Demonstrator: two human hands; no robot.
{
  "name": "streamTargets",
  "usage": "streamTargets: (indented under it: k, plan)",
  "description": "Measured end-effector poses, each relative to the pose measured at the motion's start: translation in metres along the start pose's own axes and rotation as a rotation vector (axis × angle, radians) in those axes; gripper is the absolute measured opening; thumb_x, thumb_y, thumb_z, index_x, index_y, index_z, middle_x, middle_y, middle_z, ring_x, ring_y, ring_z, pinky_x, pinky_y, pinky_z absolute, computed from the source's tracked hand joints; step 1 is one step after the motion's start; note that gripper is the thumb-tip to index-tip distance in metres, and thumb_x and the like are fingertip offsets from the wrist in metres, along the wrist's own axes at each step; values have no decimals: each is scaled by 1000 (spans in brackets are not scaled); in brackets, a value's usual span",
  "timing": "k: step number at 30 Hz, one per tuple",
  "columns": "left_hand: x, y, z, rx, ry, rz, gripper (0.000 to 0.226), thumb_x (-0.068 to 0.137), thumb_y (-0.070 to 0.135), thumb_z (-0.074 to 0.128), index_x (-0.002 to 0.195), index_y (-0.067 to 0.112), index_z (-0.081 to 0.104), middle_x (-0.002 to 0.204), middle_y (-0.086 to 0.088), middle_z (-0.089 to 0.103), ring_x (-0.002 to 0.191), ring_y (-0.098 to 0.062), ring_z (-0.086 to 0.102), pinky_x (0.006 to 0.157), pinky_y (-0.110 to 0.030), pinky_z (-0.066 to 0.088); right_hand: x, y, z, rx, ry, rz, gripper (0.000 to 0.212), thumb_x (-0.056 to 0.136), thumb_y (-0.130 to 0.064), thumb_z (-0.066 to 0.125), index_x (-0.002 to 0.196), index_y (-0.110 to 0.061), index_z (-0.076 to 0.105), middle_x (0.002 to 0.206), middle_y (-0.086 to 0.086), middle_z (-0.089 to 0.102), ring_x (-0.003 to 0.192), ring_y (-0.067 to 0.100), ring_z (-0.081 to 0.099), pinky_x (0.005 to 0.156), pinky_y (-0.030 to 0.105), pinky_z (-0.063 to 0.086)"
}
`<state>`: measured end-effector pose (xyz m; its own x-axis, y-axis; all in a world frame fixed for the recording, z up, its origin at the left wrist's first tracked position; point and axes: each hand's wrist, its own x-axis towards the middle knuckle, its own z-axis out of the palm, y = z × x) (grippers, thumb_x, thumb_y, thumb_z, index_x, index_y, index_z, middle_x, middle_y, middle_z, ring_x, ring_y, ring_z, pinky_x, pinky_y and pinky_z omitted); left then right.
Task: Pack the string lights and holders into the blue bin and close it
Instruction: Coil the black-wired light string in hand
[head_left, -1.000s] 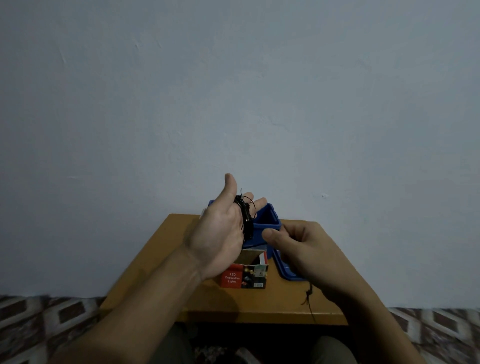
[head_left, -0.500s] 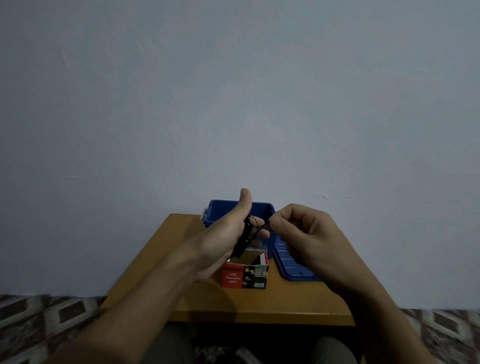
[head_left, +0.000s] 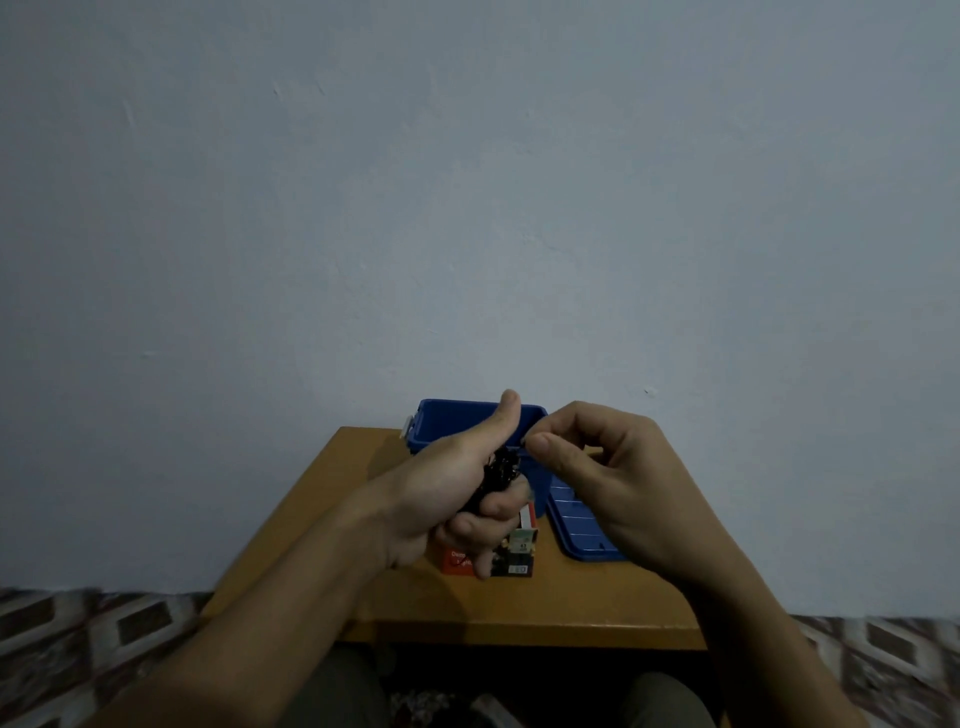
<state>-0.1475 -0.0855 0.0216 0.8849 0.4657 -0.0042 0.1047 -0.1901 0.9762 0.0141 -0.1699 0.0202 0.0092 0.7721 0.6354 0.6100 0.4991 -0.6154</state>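
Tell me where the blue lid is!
In the head view, the blue lid lies flat on the table, right of the small box, partly hidden behind the right hand.

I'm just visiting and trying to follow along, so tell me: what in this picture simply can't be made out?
1. Inside of the blue bin: head view, hidden by the left hand and the bin's near wall.
2. String lights: head view, a dark bundle in that hand; bulbs too small.
3. Right hand: head view, any wire between its fingers too thin to see.
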Motion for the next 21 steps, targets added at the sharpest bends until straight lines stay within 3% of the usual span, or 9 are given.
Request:
streamTargets:
  k: [2, 5, 11, 15, 21]
  plan:
    - [0, 0, -3, -66, -85, 2, 77, 89, 81, 19, 51, 15, 31, 39, 1, 27, 39, -15, 22, 54, -33, 42, 0, 3, 1, -4, 0, 15, 13, 97, -25, 61, 95, -17, 71, 78, -9, 69, 66, 2, 60, 62, 16, 45]
    - [0, -1, -6, -207, -220, 38, 75, 89, 80, 26, 48, 18, 32, 37, 3, 28, 35, -11, 23, 51, -31, 39, -1, 5, 1, 84, -21, 41, 13, 100, -19, 57, 99, -10, 66, 65, -18, 60, 56, -3, 56, 52, 10, 42]
    - [3, -5, -11, -573, -494, 169, 71, 93, 75, 28, 49, 18, 32, 38, 2, 27, 33, -13, 25, 51, -29, 44, 0, 2, 2, 119, -92, 44, 15, 102, -17, 51, 100, -8, 62, 62, -20, 56, 52, -3, 50, 50, 9, 38]
    - [3, -6, -13, -638, -502, 190, 73, 92, 76, 29, 49, 17, 32, 38, 1, 27, 34, -14, 24, 52, -30, 42, 0, 0, 3, 94, -85, 46, 14, 101, -14, 52, 102, -13, 66, 68, -17, 60, 59, -1, 53, 56, 14, 42]
    - [4, -6, -15, -670, -502, 214, 74, 93, 76, 22, 49, 17, 33, 38, 0, 27, 35, -15, 26, 54, -30, 43, 3, 5, 11, -136, 30, 39, 14, 99, -19, 57, 101, -24, 70, 90, -12, 70, 87, 6, 65, 76, 25, 54]
